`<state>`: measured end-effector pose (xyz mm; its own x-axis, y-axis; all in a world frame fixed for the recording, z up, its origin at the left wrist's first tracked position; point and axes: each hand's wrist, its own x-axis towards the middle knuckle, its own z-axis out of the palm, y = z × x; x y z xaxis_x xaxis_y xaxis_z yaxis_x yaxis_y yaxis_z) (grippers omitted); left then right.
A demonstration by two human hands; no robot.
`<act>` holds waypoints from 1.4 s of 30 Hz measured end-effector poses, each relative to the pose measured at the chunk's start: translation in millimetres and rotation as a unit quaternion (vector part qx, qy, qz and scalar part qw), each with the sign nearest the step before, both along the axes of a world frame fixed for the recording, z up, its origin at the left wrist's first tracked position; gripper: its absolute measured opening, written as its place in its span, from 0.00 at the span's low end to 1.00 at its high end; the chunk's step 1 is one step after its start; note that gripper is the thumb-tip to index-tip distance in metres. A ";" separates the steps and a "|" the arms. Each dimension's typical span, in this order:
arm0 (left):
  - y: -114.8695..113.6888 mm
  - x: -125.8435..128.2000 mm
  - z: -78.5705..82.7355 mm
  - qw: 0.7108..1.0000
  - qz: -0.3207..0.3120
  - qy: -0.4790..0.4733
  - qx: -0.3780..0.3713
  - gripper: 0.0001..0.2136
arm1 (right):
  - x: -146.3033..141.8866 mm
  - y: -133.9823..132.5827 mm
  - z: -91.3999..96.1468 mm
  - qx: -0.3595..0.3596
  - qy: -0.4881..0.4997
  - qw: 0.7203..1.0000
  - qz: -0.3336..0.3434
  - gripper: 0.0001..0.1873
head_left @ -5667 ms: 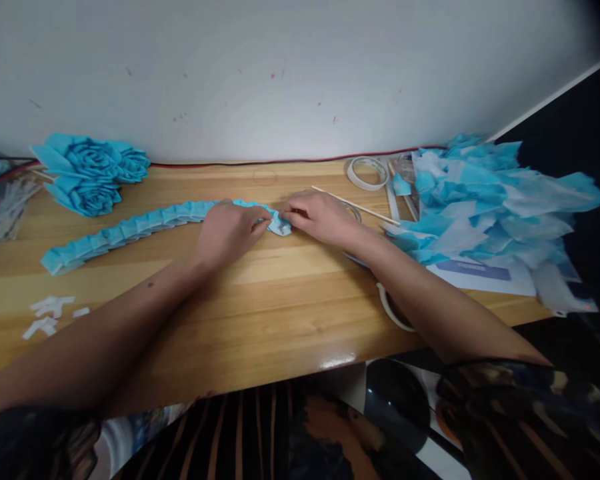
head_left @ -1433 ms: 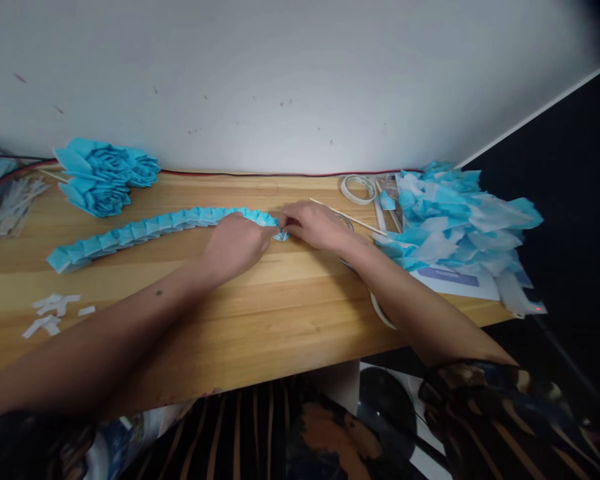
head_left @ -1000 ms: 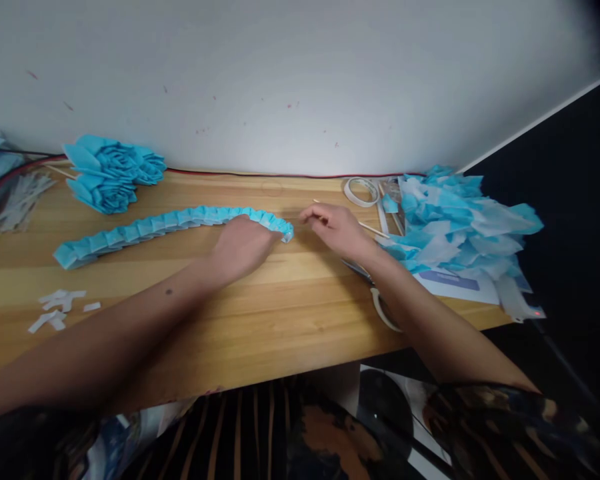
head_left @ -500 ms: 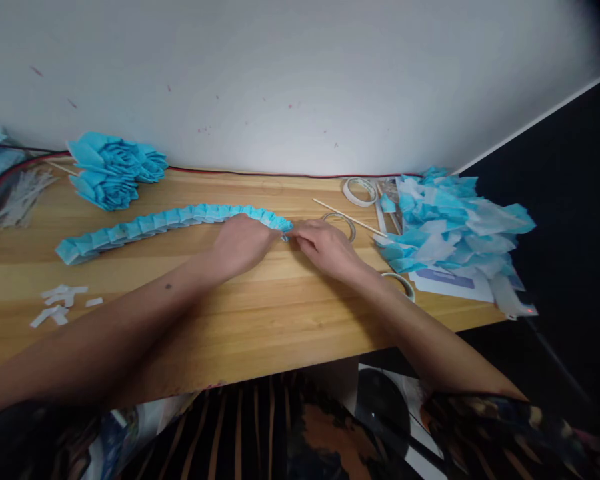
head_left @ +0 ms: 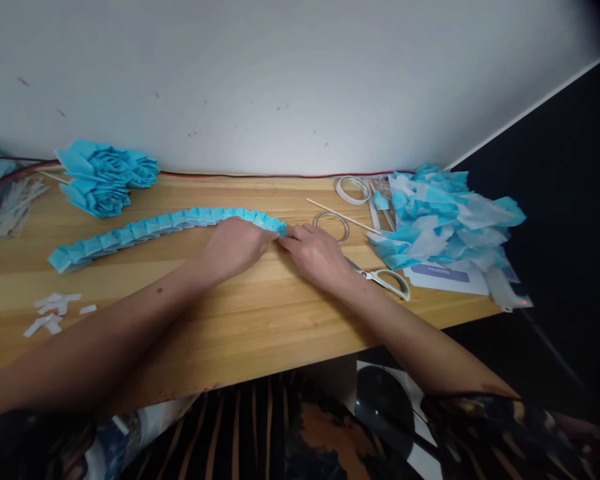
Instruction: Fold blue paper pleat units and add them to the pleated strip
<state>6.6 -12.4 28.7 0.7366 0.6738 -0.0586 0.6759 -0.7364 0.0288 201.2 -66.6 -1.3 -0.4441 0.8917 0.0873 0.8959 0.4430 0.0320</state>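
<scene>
A long pleated strip of blue paper lies in a gentle arc across the wooden table. At its right end, my left hand is closed, with thumb and fingers pinching the strip's near edge. My right hand meets it there, fingers bent together on the tip of the same strip; the exact grip under the fingers is hidden. Scissors with pale handles lie beside my right wrist, partly covered by it. Just beyond that hand are a thin tape ring and a wooden stick.
Blue paper flowers lie at the back left by thin white strips. Small white paper pieces are at the front left. A tape roll and a heap of blue and white petals occupy the right. Behind runs a wall.
My right hand has shifted slightly left and down against the strip's end, uncovering more of the scissors. The whole view has turned a little. Both hands stay at the strip's end.
</scene>
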 end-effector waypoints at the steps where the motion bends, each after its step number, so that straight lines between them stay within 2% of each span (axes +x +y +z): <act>1: -0.7 0.6 0.5 1.000 0.001 0.011 0.001 0.18 | 0.0 -1.6 1.3 0.001 -0.002 1.000 -0.001 0.18; 8: -2.1 1.7 -1.0 0.999 0.008 0.044 -0.011 0.17 | 20.2 -40.4 28.2 0.022 0.020 0.999 0.025 0.19; 13: -3.1 1.6 0.0 0.998 0.008 0.055 -0.009 0.21 | 34.1 -51.1 28.6 0.027 0.034 0.999 0.009 0.19; 18: -3.7 -0.6 1.1 0.999 0.004 0.051 -0.015 0.20 | 32.5 -27.8 19.4 -0.012 0.055 0.998 -0.025 0.19; 24: -1.0 -4.4 -5.5 0.999 -0.015 -0.025 -0.035 0.18 | 32.4 23.5 18.4 -0.033 0.139 0.987 -0.077 0.16; 28: 0.5 -3.8 -7.4 0.999 -0.004 -0.032 -0.036 0.18 | 30.7 50.5 15.6 -0.048 0.173 0.984 -0.005 0.13; 33: 1.0 -1.9 -6.2 1.000 -0.003 -0.013 -0.019 0.17 | 34.8 66.0 7.9 -0.076 0.186 0.976 0.081 0.10; 37: 0.6 -1.3 -3.7 1.000 -0.001 0.010 -0.019 0.18 | 39.9 73.1 4.7 -0.097 0.182 0.973 0.107 0.08; 42: 0.1 -1.4 3.3 0.999 -0.002 0.035 -0.034 0.18 | 38.9 77.7 6.2 -0.107 0.146 0.979 0.093 0.07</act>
